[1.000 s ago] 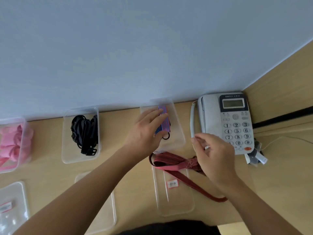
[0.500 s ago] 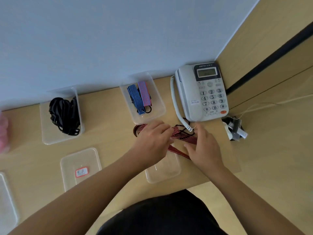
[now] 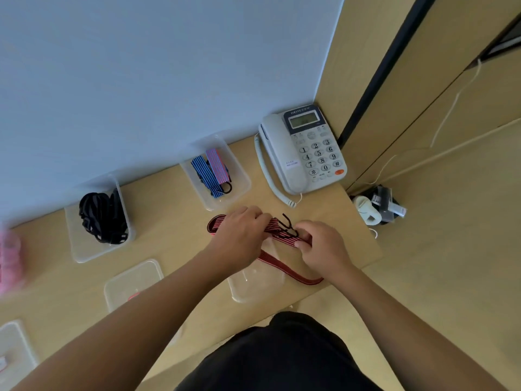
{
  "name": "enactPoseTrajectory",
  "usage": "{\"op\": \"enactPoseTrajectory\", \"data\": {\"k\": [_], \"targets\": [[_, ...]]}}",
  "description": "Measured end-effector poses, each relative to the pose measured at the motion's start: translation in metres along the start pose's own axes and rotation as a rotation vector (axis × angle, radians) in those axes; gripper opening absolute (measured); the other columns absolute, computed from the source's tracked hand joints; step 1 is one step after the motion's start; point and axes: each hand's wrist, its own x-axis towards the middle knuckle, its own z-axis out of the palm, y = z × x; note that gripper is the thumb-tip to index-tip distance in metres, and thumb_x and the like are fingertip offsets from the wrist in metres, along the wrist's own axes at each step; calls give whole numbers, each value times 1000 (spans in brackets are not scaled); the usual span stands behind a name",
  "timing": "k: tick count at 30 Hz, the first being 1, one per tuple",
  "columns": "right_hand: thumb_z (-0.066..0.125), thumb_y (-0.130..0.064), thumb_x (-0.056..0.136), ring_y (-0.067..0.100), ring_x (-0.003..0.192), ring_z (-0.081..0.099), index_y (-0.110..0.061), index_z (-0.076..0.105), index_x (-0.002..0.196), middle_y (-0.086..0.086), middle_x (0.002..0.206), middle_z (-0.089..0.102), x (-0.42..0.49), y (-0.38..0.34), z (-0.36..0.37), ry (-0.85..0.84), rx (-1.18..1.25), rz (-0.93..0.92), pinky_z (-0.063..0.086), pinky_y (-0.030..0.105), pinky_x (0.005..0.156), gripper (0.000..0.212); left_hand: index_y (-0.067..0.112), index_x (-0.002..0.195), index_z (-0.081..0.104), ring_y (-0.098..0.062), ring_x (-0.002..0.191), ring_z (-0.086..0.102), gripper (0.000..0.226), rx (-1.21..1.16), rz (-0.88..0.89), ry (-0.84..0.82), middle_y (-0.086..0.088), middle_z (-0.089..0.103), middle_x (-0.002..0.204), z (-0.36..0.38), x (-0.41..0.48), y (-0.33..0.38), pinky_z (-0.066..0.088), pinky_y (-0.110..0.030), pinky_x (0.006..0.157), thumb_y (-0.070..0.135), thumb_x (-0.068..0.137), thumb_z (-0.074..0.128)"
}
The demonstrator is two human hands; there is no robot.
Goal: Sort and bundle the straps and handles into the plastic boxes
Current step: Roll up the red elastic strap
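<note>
The person's forearms are bare, with no sleeves showing as far as the frame's lower edge. The left hand [image 3: 239,238] and right hand [image 3: 324,246] wear no gloves. Black clothing [image 3: 282,356] covers the body below.

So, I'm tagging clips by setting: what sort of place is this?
Probably an office desk: a white corded desk telephone on a pale wooden desktop against a plain light-blue partition wall.

A grey-white desk telephone [image 3: 304,152] sits at the far right corner of the wooden desk [image 3: 174,218], its coiled cord [image 3: 270,179] running down its left side. Behind stands a pale blue wall [image 3: 158,77]. Beyond the desk's right edge, lower down, a small white device [image 3: 366,211] lies beside some dark items [image 3: 386,203], with a thin white cable [image 3: 448,111] trailing away
</note>
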Motion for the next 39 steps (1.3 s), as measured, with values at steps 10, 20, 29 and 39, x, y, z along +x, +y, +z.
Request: {"op": "enactPoseTrajectory", "data": {"k": [10, 20, 29, 39], "targets": [[74, -7, 88, 0, 68, 57, -36, 72, 112, -11, 72, 63, -48, -45, -85, 10, 436, -152, 47, 14, 70, 38, 11, 106, 72, -14, 73, 54, 14, -448, -68, 322, -4, 67, 80, -98, -42, 58, 37, -25, 65, 15, 105, 59], [59, -38, 92, 29, 102, 64, -12, 71, 122, 20, 119, 69, -138, -152, -176, 35, 1068, -473, 49, 47, 85, 41, 8, 87, 70, -25, 57, 51, 31, -1185, 21, 441, -19, 68, 76, -193, -121, 135, 41, -25, 50, 24, 107, 52], [58, -48, 93, 24, 88, 60, -10, 73, 119, 15, 104, 70, -187, -226, -240, -111, 988, -807, 51, 40, 81, 48, -1, 91, 73, -33, 74, 76, 36, -1403, 163, 496, -27, 74, 80, -246, -165, 202, 64, -37, 67, 33, 99, 63], [80, -29, 84, 13, 86, 69, -23, 78, 105, 1, 97, 76, -197, -244, -276, -29, 737, -922, 52, 21, 71, 22, -8, 106, 71, -30, 71, 76, 35, -1381, 16, 611, -22, 76, 88, -266, -160, 237, 62, -33, 64, 23, 107, 55]]}}
